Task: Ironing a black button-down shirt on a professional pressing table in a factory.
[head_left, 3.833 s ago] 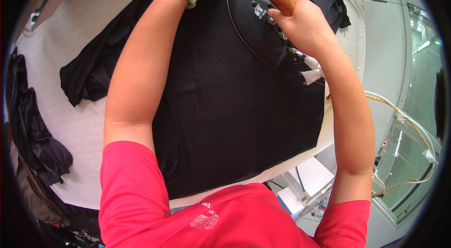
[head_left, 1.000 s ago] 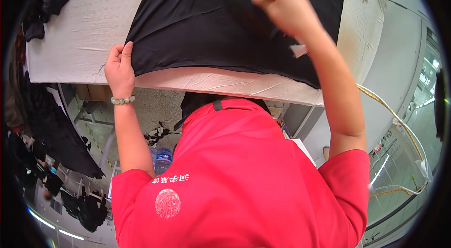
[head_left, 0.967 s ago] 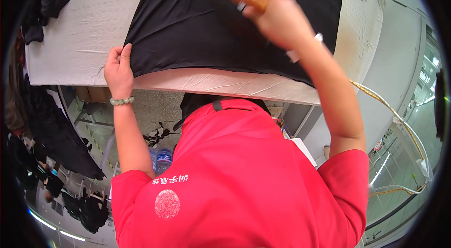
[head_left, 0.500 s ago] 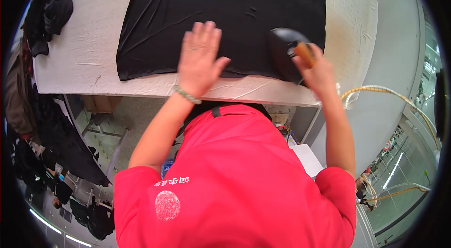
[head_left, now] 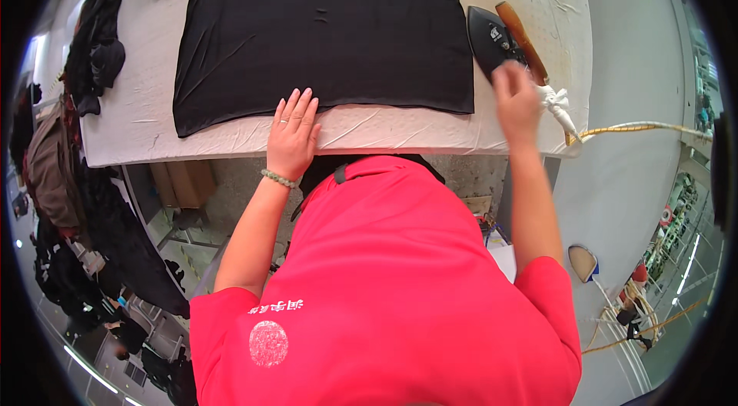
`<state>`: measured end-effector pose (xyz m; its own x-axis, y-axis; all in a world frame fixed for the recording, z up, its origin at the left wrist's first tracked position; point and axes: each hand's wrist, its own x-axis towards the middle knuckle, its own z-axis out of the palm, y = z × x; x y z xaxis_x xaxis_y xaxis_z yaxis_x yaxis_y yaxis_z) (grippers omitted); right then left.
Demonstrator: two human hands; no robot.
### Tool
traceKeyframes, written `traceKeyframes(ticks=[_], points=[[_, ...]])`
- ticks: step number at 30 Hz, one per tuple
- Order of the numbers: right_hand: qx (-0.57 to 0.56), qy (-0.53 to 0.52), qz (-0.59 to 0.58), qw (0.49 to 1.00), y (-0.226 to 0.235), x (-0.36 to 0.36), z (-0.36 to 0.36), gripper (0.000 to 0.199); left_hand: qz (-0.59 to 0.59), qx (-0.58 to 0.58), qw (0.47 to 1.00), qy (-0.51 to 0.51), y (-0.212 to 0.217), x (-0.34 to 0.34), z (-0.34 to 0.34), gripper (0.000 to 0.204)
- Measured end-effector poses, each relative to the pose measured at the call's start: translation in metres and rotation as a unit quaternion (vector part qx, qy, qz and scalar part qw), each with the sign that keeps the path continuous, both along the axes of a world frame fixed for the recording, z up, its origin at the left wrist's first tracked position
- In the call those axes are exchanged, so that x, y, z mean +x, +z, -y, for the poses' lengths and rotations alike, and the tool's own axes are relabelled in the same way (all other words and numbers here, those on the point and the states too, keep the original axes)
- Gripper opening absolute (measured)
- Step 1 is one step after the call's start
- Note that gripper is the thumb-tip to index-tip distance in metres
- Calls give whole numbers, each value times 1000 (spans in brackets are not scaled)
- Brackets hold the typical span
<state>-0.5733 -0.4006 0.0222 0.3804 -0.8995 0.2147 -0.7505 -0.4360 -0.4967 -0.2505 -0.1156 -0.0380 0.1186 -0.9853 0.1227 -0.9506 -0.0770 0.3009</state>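
Observation:
A black garment (head_left: 323, 37), seemingly a short-sleeved top, lies spread on the padded pale table, with its hem along the near side. My left hand (head_left: 291, 134) rests flat at that hem, fingers stretched out across the cloth's edge. To the right of the garment sits a dark iron (head_left: 490, 38) with a brown handle, standing on the pale cover. Just in front of the iron is my right hand (head_left: 518, 110), off the handle. Its fingers look bent but are blurred, and whether they touch the iron's near end cannot be made out.
The padded table (head_left: 138, 141) ends close to my waist. A white wrapped cloth (head_left: 555, 104) and a yellowish hose (head_left: 638, 127) run off the iron's rear to the right. Dark clothing (head_left: 100, 52) lies at the table's left, with more garments (head_left: 54, 168) hanging beyond.
The iron has gone from the garment's lower right onto the cover beside it, and my right hand has come off its handle. My left hand has drawn back toward the hem.

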Motion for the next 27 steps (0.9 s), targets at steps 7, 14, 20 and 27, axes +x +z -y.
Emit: traceKeyframes(ticks=[7, 14, 20, 27], points=[[567, -87, 145, 806, -46, -32, -32, 29, 10, -49, 998, 35, -4, -9, 0, 42], [479, -52, 134, 866, -58, -39, -43, 27, 42, -69, 995, 62, 1, -19, 0, 38], [511, -62, 139, 846, -52, -43, -28, 26, -243, -75, 911, 323, 12, -38, -7, 31], [515, -67, 143, 842, -51, -43, -29, 27, -718, -85, 429, 542, 28, -38, 45, 17]])
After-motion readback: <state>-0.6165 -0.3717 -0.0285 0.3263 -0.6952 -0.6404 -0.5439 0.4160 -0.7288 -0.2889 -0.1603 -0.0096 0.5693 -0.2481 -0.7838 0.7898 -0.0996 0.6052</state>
